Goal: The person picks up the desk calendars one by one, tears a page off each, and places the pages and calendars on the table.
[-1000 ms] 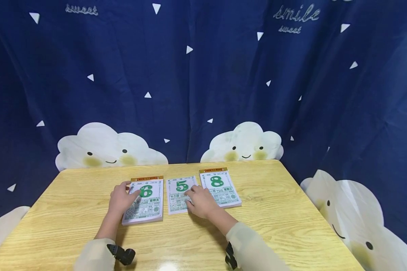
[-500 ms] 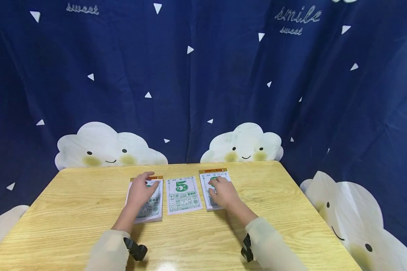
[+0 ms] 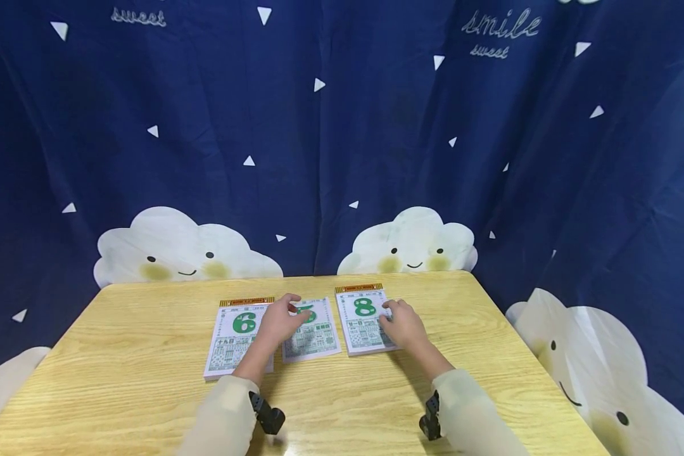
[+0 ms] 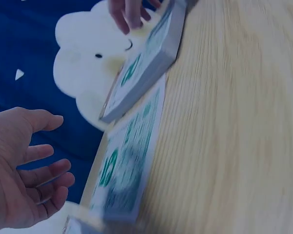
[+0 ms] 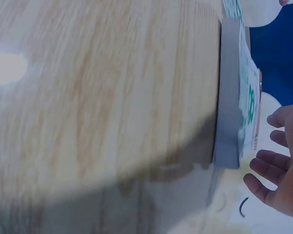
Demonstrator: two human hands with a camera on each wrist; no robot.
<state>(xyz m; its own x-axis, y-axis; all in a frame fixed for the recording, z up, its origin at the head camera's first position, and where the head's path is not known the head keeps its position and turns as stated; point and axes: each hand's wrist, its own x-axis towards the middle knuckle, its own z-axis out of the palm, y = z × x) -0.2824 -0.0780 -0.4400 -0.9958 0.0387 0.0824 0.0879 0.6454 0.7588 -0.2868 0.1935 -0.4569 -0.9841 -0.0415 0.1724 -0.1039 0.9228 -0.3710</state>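
Observation:
Three tear-off calendar pieces lie in a row on the table. A thick calendar pad with a green 6 [image 3: 228,345] is at the left. A flat calendar page with a green 5 [image 3: 319,345] lies in the middle, and a thick calendar pad with a green 8 [image 3: 365,332] is at the right. My left hand [image 3: 279,322] hovers over the page, hiding part of the 5; the left wrist view shows its fingers [image 4: 44,173] loosely bent around nothing. Beside the right edge of the 8 pad is my right hand [image 3: 407,326], its fingers [image 5: 268,165] relaxed and holding nothing.
The light wooden table [image 3: 120,380] extends around the calendars. A dark blue curtain [image 3: 319,126] with white clouds hangs behind its far edge. Each forearm carries a small black wrist camera [image 3: 268,413].
My left hand has moved right from the 6 pad to above the middle page. My right hand has left that page, crossed the 8 pad and reached its right side.

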